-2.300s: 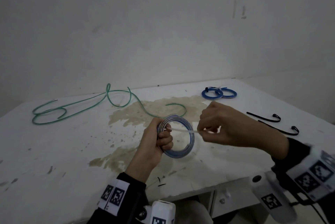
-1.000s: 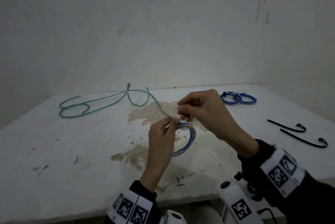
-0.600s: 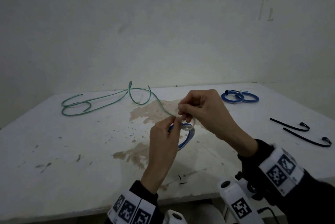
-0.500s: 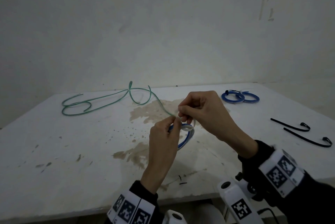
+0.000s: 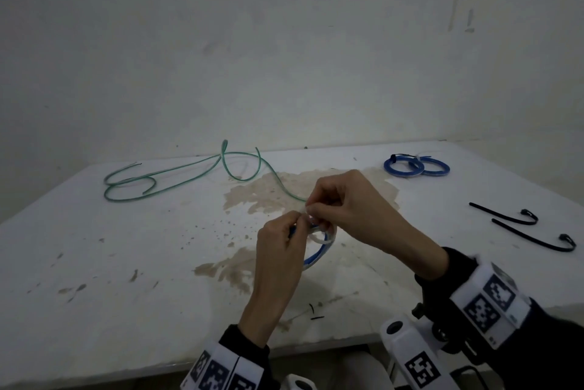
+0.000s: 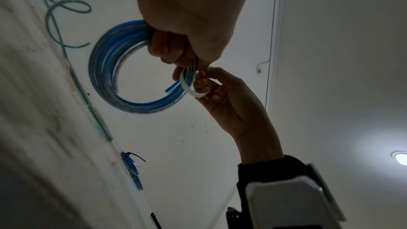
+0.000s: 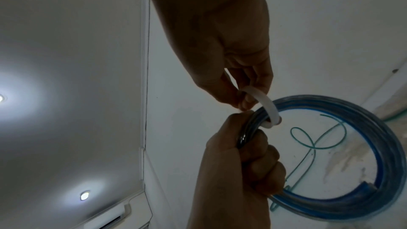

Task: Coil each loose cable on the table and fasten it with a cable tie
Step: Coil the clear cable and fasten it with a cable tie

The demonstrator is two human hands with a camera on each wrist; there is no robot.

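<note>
My left hand (image 5: 286, 236) grips a coiled blue cable (image 5: 313, 258) held above the middle of the white table (image 5: 94, 263). The coil (image 6: 105, 69) shows as several turns in the left wrist view and fills the lower right of the right wrist view (image 7: 374, 145). A white cable tie (image 5: 322, 236) is bent in a loop around the coil's strands (image 7: 269, 107). My right hand (image 5: 339, 203) pinches the tie's ends just above the left thumb. In the left wrist view the tie (image 6: 187, 86) curls under the right hand's fingertips (image 6: 204, 84).
A loose green cable (image 5: 177, 175) sprawls over the far left of the table. Two tied blue coils (image 5: 415, 166) lie at the far right. Two black cable ties (image 5: 534, 228) rest near the right edge. A brown stain (image 5: 271, 193) marks the tabletop.
The right hand brought the tie from stretched sideways across the coil to a closed loop around it. Over the last half second both hands hardly moved.
</note>
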